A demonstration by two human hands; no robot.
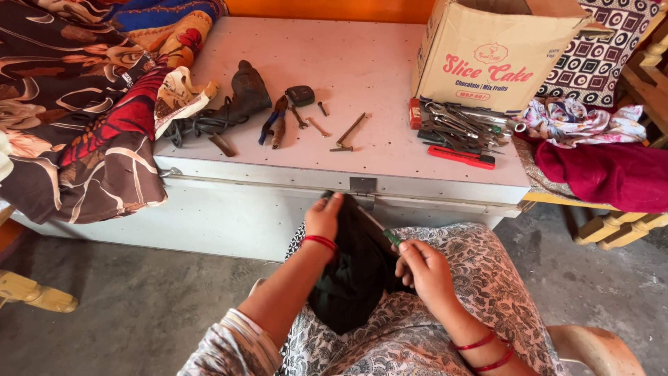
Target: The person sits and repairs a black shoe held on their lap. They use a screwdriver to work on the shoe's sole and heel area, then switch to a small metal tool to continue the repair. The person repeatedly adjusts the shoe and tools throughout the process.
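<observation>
Down on the lap, the left hand grips the top edge of a dark cloth item while the right hand pinches a small green tool against it, just before the white metal trunk strewn with hand tools.

There is just one camera, worn on the person's head. It looks down and a bit forward. Closest to it, at the bottom, are the person's lap and the left hand and right hand. A little farther ahead is the big white metal box, seen from above. The grey floor shows on both sides below it.
</observation>
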